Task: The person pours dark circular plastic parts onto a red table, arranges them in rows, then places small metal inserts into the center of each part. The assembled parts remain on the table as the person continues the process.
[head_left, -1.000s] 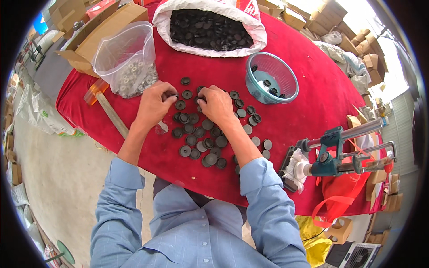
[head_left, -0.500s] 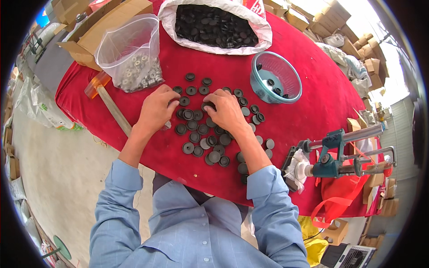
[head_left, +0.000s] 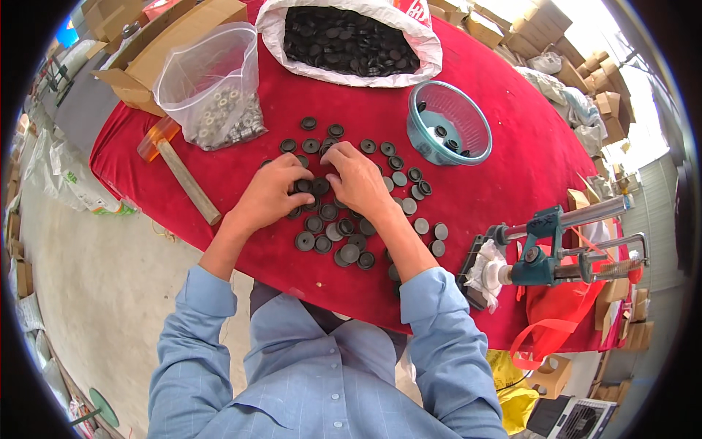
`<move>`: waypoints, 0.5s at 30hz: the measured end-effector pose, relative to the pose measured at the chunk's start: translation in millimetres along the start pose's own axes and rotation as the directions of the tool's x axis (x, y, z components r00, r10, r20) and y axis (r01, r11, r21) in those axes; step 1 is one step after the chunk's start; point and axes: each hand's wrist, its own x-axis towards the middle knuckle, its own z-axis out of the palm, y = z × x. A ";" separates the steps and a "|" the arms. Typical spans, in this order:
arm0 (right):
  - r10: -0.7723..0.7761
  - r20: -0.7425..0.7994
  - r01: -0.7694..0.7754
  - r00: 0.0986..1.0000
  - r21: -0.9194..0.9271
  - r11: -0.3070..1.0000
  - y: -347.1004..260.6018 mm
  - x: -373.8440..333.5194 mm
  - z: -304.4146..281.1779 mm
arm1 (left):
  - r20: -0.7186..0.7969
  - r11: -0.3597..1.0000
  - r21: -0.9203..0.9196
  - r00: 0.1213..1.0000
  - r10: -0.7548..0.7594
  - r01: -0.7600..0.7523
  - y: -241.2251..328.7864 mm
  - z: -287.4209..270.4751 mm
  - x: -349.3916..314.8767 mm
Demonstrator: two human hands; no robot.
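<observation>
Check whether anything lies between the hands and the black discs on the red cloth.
Nothing visible does. The left hand and right hand already rest on the scattered black discs; the hammer and teal bowl lie off to either side.

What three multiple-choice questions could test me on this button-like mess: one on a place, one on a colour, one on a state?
1. Where does the hammer lie?
A. In the teal basket
B. On the cloth, left of the left hand
C. On the floor

2. What colour is the table cloth?
A. Red
B. Green
C. White

3. How does the white sack of dark discs stand?
A. Tied shut
B. Tipped over and empty
C. Open at the top and filled

Answers:
1. B, its wooden handle rests on the cloth left of the left hand.
2. A, red shows all around the scattered dark discs.
3. C, its rim is rolled open and discs fill it.
</observation>
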 end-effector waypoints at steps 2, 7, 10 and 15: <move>0.015 0.013 -0.015 1.000 0.028 0.999 -0.8 -6.1 -3.5 | -0.040 0.991 -0.129 0.998 -0.048 0.042 -0.3 -12.3 -0.4; 0.058 0.102 -0.065 0.993 0.060 0.996 -19.3 -12.4 -15.7 | -0.285 0.980 0.049 0.943 -0.170 0.192 -19.6 -38.7 -14.6; 0.011 0.182 -0.003 0.983 -0.040 0.999 -19.7 -17.4 -6.4 | -0.295 0.916 0.280 0.934 -0.202 0.286 -36.8 -44.3 -24.6; 0.126 0.015 -0.125 0.992 -0.006 0.992 -16.9 -16.9 -11.9 | -0.409 0.910 0.324 0.905 -0.114 0.261 -42.7 -32.1 -31.9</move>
